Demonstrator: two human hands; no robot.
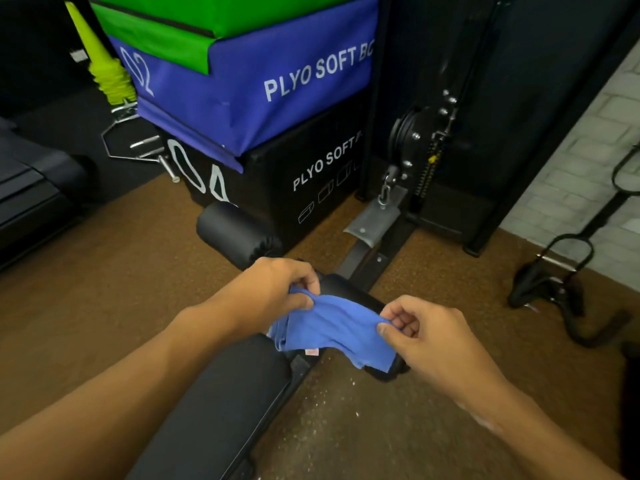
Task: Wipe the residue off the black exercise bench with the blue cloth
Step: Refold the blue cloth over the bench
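We pinch the cloth (332,327) with both hands (273,289) (426,327) above the bench (221,393); this thin grip may slip when wiping.

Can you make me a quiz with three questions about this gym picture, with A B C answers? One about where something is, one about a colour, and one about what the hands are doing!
1. Where does the blue plyo box sit?
A. On top of the black plyo box
B. On the bench
C. Against the brick wall

2. What colour is the cloth?
A. Green
B. Blue
C. Yellow

3. How is the cloth held?
A. It lies alone on the floor
B. One hand holds it
C. Both hands pinch it, stretched between them

Answers:
1 A, the blue box rests directly on the black one, with a green one above.
2 B, it is plainly blue.
3 C, the left hand and right hand each grip an end above the bench.
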